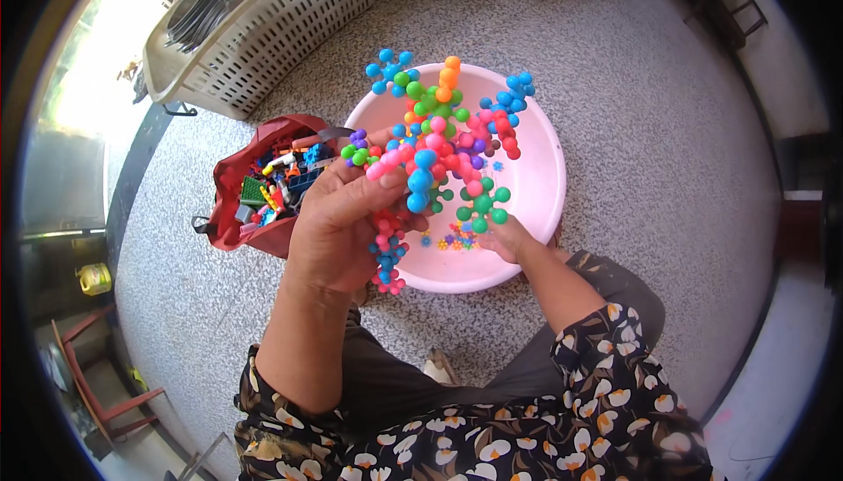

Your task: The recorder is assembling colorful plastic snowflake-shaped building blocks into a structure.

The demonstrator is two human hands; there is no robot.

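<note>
A many-coloured cluster of linked plastic building pieces with ball ends (436, 141) is held up over a pink basin (546, 183). My left hand (338, 213) is closed around its left side, the thumb pressed on the pink balls. A pink and blue part (389, 257) of the cluster hangs below that hand. At the cluster's lower right, my right hand (505, 238) has its fingers on a green ball-ended piece (482, 204); its fingertips are partly hidden behind it. Whether this green piece is joined to the cluster I cannot tell. Several small loose pieces (457, 237) lie in the basin.
Left of the basin stands a red bag (279, 121) full of mixed toy bricks (279, 184). A white slotted basket (290, 33) with dark pans is at the far left. Beyond are a wooden chair (97, 393) and a yellow container (94, 278). My knees flank the basin's near side.
</note>
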